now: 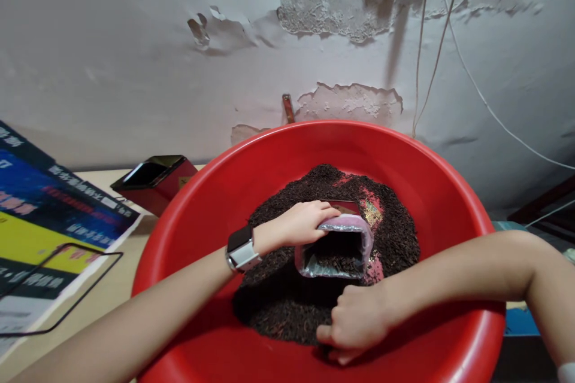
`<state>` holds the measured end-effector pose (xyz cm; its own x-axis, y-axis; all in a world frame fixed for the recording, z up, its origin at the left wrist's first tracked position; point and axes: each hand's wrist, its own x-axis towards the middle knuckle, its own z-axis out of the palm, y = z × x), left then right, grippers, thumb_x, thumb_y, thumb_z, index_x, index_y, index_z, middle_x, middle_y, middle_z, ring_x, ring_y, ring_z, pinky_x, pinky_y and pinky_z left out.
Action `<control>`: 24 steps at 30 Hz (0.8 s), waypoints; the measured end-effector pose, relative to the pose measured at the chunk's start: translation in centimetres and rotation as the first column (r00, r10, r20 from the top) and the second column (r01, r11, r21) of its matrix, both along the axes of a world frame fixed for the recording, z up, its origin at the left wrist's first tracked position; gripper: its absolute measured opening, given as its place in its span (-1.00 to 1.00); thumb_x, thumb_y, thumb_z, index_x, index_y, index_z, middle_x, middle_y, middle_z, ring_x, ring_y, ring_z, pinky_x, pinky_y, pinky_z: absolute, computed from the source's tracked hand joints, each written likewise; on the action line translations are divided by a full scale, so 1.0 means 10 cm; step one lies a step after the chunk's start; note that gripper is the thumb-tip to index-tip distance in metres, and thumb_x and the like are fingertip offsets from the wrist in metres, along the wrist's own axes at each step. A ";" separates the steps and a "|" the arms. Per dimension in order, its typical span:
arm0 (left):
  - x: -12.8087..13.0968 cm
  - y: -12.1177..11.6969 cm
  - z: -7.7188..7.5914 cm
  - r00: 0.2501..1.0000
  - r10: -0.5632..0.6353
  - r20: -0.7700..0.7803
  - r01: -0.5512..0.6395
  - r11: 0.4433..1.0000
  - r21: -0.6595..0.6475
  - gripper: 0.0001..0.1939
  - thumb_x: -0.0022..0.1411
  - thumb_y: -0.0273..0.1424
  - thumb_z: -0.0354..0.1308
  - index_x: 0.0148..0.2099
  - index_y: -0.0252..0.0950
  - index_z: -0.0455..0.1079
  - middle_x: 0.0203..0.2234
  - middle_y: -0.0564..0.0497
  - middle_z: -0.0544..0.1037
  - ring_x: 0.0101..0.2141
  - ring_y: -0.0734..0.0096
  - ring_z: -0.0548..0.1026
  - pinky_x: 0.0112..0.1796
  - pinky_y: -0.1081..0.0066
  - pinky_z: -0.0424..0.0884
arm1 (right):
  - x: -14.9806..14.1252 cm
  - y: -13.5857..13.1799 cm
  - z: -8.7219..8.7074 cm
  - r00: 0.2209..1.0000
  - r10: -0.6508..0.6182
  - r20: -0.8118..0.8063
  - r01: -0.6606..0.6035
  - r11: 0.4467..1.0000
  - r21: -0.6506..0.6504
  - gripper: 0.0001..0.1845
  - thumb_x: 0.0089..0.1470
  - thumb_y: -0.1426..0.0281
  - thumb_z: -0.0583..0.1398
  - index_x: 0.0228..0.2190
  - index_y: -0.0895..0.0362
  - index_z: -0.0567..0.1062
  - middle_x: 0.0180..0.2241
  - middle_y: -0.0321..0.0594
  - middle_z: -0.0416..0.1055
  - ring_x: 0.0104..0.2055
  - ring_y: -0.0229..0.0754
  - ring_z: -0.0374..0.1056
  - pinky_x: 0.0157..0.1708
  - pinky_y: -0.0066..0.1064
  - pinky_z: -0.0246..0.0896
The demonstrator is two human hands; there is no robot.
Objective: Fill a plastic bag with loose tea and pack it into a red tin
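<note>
A big red plastic basin (449, 191) holds a heap of dark loose tea leaves (287, 305). My left hand (300, 222), with a watch on its wrist, grips the top edge of a small foil pouch (335, 248). The pouch lies on the heap with its mouth open toward me and some leaves inside. My right hand (354, 323) rests on the near side of the heap just below the pouch's mouth, its fingers curled into the leaves.
A red tin box (155, 182) with a dark open top stands left of the basin on a pale table. A printed blue and yellow bag (49, 221) with a black handle lies at far left. White cables (442, 36) hang down the peeling wall behind.
</note>
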<state>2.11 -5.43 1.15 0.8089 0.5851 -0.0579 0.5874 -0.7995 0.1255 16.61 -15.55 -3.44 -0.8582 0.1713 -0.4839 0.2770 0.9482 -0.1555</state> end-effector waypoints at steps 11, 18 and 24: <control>0.00 0.01 -0.03 1.000 0.004 0.023 -0.004 1.000 0.014 -0.54 0.08 -0.46 -0.02 0.06 -0.20 0.26 -0.10 -0.03 0.41 -0.11 0.29 0.39 -0.11 0.36 0.31 | 0.10 0.13 0.16 0.868 0.280 -0.409 -0.036 0.859 0.511 -0.76 0.15 0.47 -0.07 -0.27 0.22 0.37 -0.31 -0.12 0.36 -0.27 -0.15 0.30 -0.31 -0.29 0.13; 0.00 0.00 -0.01 1.000 -0.002 0.004 0.002 1.000 0.004 -0.55 0.09 -0.44 -0.03 0.07 -0.20 0.25 -0.10 -0.04 0.41 -0.11 0.27 0.38 -0.11 0.35 0.31 | 0.14 0.10 -0.31 1.000 0.023 0.001 -0.023 0.999 0.045 -0.51 0.01 0.18 0.12 -0.06 0.19 0.34 -0.14 0.03 0.36 -0.20 -0.03 0.36 -0.35 -0.27 0.22; 0.01 -0.01 0.01 1.000 -0.003 -0.011 0.003 1.000 -0.006 -0.56 0.09 -0.44 -0.04 0.06 -0.22 0.26 -0.11 -0.05 0.41 -0.11 0.27 0.39 -0.11 0.34 0.32 | 0.18 0.17 -0.53 0.917 -0.302 0.260 0.340 0.934 -0.114 -0.33 0.03 0.15 0.05 0.09 0.30 0.18 -0.16 0.17 0.39 -0.23 0.05 0.41 -0.52 -0.32 0.23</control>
<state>2.21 -5.56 1.30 0.8100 0.5822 -0.0705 0.5862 -0.8007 0.1233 18.38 -13.81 -8.73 -0.6283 0.3260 -0.7064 0.6086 0.7715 -0.1853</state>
